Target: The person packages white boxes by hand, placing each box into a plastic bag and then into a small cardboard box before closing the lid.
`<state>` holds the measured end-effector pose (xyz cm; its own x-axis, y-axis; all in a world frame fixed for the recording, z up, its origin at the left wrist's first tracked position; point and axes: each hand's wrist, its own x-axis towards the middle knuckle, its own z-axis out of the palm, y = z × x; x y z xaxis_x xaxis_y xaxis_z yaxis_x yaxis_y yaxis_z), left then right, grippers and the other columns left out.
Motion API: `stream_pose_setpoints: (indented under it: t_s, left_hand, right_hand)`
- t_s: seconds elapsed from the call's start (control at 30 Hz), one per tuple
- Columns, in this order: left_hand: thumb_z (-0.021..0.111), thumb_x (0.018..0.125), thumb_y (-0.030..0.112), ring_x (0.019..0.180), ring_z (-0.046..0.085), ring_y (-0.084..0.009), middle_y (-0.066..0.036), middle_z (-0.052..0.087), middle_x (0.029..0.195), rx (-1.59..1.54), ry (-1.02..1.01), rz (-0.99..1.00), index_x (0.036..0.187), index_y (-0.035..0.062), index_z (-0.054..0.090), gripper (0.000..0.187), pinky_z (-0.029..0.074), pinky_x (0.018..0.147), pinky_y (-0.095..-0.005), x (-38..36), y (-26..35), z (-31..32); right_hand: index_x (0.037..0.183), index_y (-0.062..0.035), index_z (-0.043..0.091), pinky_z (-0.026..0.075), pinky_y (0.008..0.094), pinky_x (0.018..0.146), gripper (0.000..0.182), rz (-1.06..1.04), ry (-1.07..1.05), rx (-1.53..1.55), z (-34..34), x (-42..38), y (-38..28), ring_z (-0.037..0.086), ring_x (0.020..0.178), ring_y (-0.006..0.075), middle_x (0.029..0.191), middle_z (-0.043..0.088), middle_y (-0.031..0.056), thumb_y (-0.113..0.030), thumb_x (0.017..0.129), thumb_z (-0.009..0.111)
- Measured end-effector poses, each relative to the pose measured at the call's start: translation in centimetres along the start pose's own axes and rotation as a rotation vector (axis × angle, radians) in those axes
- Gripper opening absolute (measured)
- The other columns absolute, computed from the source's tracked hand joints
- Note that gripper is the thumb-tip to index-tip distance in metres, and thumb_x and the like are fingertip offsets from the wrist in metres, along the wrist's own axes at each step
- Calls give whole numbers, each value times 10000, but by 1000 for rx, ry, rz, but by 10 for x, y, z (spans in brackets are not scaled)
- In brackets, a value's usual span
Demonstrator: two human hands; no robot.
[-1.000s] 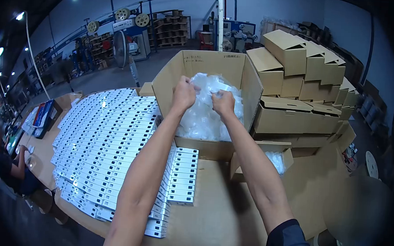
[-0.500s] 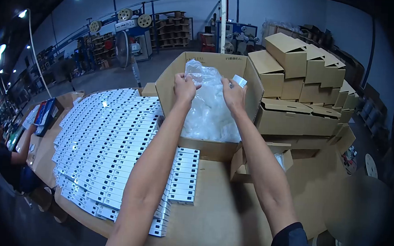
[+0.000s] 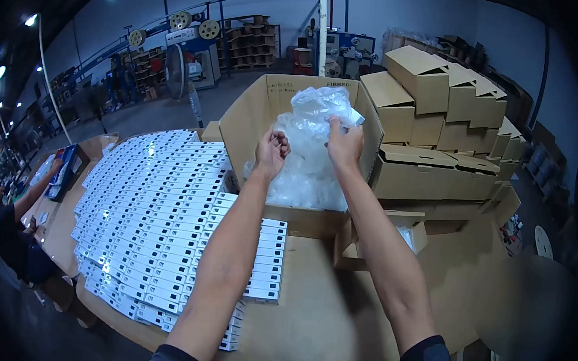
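My right hand is closed on a crumpled clear plastic bag, held up over a large open carton. A small white box shows at the bag's right side, just beyond my fingertips; the bag partly covers it. My left hand hovers near the carton's left side with its fingers curled in and nothing visible in them. More clear plastic bags fill the carton below both hands. Left of the carton, many white boxes with small dark squares lie in close rows on the table.
Brown cardboard boxes are stacked to the right of the carton. A small open carton stands below them on the brown tabletop. At the far left another person reaches over the table. A fan and machinery stand behind.
My left hand has come off the plastic bag and dropped slightly. The bag has shifted right and is now bunched at my right hand. The other person's arm has moved.
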<state>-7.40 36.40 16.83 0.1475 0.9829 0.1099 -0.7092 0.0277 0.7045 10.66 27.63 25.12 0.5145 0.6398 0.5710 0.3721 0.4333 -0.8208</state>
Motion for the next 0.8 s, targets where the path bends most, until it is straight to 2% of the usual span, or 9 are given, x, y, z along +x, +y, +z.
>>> stream_pose_setpoints:
  t_s: [0.03,0.17,0.2,0.33,0.4,0.5,0.6,0.7,0.8]
  left_hand:
    - [570,1054,366,631,543,-166,-60,595,755,-1,43,-33,941,65,605,324,451,599,-316,2,-6,-1]
    - [536,1049,259,616,668,-177,-88,709,870,842,7,-146,949,30,677,287,550,626,-316,-1,-20,13]
    - [529,1045,238,821,743,-206,-116,739,965,882,-63,-185,1023,21,700,277,603,747,-343,-4,-14,18]
    - [527,1062,293,1011,699,-215,-137,714,1016,221,-85,-6,1082,19,673,311,596,854,-375,-25,25,46]
    - [505,1075,343,962,687,-213,-130,693,1014,99,-189,-40,1091,12,649,361,589,850,-376,14,43,9]
    - [465,1057,561,899,658,-224,-124,663,938,274,-135,35,1038,5,639,583,565,833,-379,-12,72,35]
    - [419,981,759,993,671,-263,-188,702,988,688,-12,28,1073,-60,688,867,553,868,-393,-62,97,91]
    - [390,978,773,947,690,-300,-211,722,970,1128,18,65,1079,-122,692,950,555,837,-400,-110,106,131]
    - [561,997,600,710,658,-278,-165,686,745,1326,131,453,911,-76,664,690,510,681,-428,-159,89,140]
  right_hand:
    - [971,-4,797,462,478,989,321,-45,-12,-5,-3,-2,0,634,1078,410,1087,678,266,-308,932,701]
    - [971,-12,800,497,447,938,297,-156,-74,-95,-19,-13,-5,659,1019,374,1042,684,217,-297,899,758]
    - [971,-15,802,514,425,898,286,-180,-81,-94,-24,-14,-9,674,977,343,1034,688,195,-288,892,772]
    - [965,-22,804,533,406,853,275,-265,-85,-112,-37,-14,-20,690,933,304,1023,690,176,-276,862,810]
    - [970,-24,803,533,411,847,278,-288,-104,-105,-40,-16,-21,689,930,310,1027,691,181,-280,860,812]
    - [963,-18,790,502,462,899,265,-208,-162,-123,-48,-19,-31,650,1004,366,1025,680,206,-257,849,805]
    - [960,-7,780,487,484,933,249,-187,-165,-159,-53,-26,-40,630,1044,401,1026,673,225,-225,843,800]
    - [954,5,773,491,482,937,232,-316,-158,-125,-64,-37,-48,632,1042,411,1026,669,236,-199,847,795]
    - [949,18,765,500,480,926,224,-368,-231,-90,-92,-66,-71,637,1040,421,1055,662,247,-184,855,788]
